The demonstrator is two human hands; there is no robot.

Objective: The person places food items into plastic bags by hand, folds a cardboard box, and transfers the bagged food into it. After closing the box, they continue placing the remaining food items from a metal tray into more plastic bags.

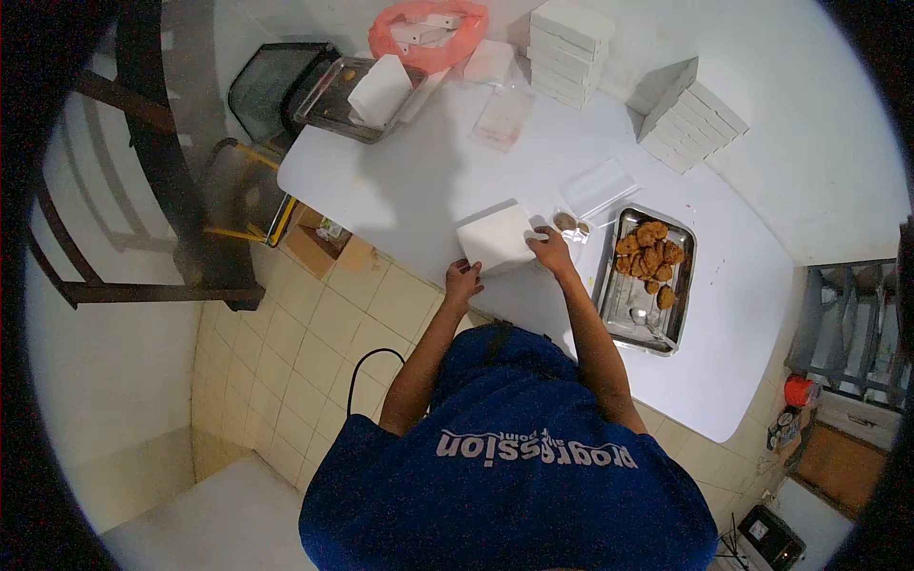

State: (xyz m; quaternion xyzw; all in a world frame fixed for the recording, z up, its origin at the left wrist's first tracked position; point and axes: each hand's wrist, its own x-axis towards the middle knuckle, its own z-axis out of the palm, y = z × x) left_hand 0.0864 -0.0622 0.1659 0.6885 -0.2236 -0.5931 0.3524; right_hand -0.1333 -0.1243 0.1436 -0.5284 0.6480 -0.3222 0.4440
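A white closed cardboard box lies at the near edge of the white table, in front of the body. My left hand has its fingers curled at the box's near left corner. At the right side of the box, my right hand grips the edge with bent fingers. Just beyond the right hand is a small clear packet with brown contents. Further right, a metal tray holds several browned, fried-looking pieces and a metal utensil.
Stacked white boxes and a leaning row of them stand along the back wall. A clear plastic sleeve lies behind the packet. Back left are a pink bag and another metal tray. A brown carton sits on the floor.
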